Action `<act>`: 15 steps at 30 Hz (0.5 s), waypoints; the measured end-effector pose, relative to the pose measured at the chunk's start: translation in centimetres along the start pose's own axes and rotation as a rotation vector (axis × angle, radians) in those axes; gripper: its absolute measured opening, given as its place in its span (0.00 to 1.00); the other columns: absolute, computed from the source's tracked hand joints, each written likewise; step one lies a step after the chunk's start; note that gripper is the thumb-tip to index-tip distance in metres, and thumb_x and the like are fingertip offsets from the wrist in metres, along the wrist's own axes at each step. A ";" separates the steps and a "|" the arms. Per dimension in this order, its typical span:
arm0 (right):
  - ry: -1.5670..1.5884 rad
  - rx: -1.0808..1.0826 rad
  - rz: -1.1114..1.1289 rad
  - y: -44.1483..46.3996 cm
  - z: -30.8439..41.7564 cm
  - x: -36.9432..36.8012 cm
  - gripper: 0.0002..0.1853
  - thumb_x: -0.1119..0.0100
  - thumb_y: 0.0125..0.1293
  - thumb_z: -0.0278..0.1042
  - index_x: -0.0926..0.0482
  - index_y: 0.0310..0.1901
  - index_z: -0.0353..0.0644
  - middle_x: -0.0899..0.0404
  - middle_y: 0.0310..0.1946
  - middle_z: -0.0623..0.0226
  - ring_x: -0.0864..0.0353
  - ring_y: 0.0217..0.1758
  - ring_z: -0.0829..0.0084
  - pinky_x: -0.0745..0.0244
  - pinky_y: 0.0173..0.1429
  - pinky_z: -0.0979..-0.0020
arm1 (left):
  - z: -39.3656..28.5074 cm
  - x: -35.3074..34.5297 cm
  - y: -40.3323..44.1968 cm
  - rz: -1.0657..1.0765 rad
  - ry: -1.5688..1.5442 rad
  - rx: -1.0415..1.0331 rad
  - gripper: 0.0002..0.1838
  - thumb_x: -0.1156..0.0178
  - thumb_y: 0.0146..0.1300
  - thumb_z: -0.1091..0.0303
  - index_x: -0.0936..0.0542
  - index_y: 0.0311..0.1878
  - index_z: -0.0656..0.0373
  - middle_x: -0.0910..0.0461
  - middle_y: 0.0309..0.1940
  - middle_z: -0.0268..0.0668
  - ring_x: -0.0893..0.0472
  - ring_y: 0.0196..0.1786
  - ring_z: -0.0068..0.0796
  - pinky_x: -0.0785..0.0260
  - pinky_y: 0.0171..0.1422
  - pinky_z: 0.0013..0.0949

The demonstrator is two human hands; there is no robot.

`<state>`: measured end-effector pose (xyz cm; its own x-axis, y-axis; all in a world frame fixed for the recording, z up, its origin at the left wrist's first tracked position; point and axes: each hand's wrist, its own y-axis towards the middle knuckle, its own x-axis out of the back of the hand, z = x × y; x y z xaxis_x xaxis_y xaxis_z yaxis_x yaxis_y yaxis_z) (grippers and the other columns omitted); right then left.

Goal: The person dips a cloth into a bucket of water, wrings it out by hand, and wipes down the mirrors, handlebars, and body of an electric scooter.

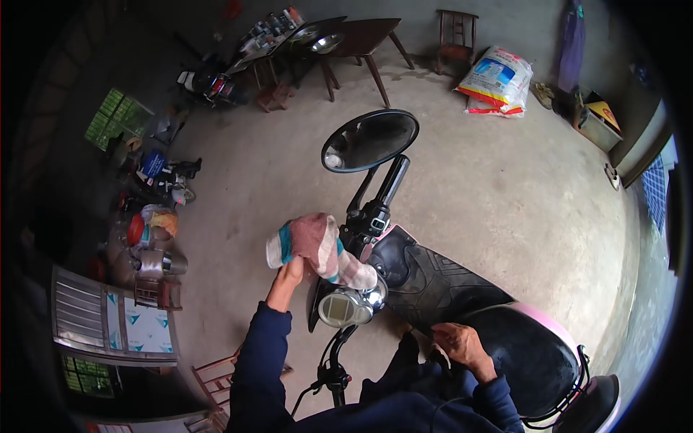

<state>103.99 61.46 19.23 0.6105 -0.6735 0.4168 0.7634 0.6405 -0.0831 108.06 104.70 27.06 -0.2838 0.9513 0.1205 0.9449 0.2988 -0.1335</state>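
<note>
My left hand (289, 273) is closed on a striped cloth (317, 242) in dull pink, cream and teal. The cloth drapes over the front of a scooter's handlebar, just above the round instrument display (345, 309), and hides part of the chrome housing. Beyond it rise the black handlebar grip (392, 180) and a round mirror (370, 141). My right hand (464, 348) has its fingers curled in, by the front end of the black seat (523, 353); nothing shows in it. Between the handlebar and the seat lies the ridged black footboard (440, 285).
Stuffed sacks (497, 79) lie on the concrete floor near a wooden chair (456, 42). A dark table (361, 40) stands at the back with a metal basin (328, 43). Parked motorbikes (216, 86), pots and a metal-framed cabinet (115, 317) line the left side. Another wooden chair (216, 379) stands close by.
</note>
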 end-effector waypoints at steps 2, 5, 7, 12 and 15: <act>-0.018 -0.021 -0.004 -0.4 -0.2 -0.1 0.12 0.35 0.64 0.33 0.15 0.47 0.39 0.13 0.37 0.57 0.12 0.39 0.60 0.19 0.44 0.67 | 1.2 -0.2 4.0 0.100 -0.147 0.029 0.26 0.47 0.75 0.54 0.31 0.71 0.56 0.23 0.60 0.31 0.23 0.61 0.23 0.28 0.63 0.31; -0.014 -0.051 0.018 -0.9 0.5 0.2 0.13 0.35 0.64 0.33 0.15 0.48 0.38 0.13 0.37 0.58 0.12 0.37 0.62 0.19 0.43 0.68 | 2.6 -1.6 9.9 0.144 -0.074 0.038 0.27 0.46 0.75 0.54 0.32 0.72 0.57 0.23 0.62 0.33 0.23 0.61 0.23 0.29 0.64 0.30; 0.012 -0.093 -0.029 -1.3 1.2 0.3 0.13 0.35 0.63 0.32 0.15 0.48 0.38 0.13 0.37 0.57 0.13 0.36 0.65 0.19 0.42 0.69 | -0.2 -3.9 11.3 0.172 0.019 0.154 0.28 0.44 0.73 0.55 0.32 0.72 0.57 0.24 0.63 0.34 0.24 0.62 0.25 0.30 0.64 0.29; 0.074 -0.231 -0.081 -3.0 1.0 0.0 0.14 0.35 0.60 0.30 0.16 0.49 0.39 0.13 0.41 0.59 0.12 0.41 0.61 0.18 0.46 0.66 | -5.6 -7.2 11.5 0.366 0.458 -0.290 0.13 0.43 0.69 0.62 0.22 0.51 0.58 0.21 0.41 0.34 0.22 0.42 0.26 0.29 0.50 0.33; 0.109 -0.276 -0.087 -3.4 0.5 -0.4 0.16 0.34 0.60 0.30 0.16 0.50 0.38 0.13 0.43 0.59 0.12 0.43 0.61 0.18 0.47 0.67 | -6.2 -7.5 13.2 0.587 0.619 -0.325 0.10 0.38 0.63 0.66 0.20 0.45 0.59 0.19 0.34 0.34 0.21 0.38 0.28 0.29 0.45 0.36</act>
<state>101.05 59.78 19.73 0.5480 -0.7664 0.3350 0.8331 0.4645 -0.3003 123.63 101.03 30.52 0.3066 0.7052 0.6393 0.9359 -0.3458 -0.0674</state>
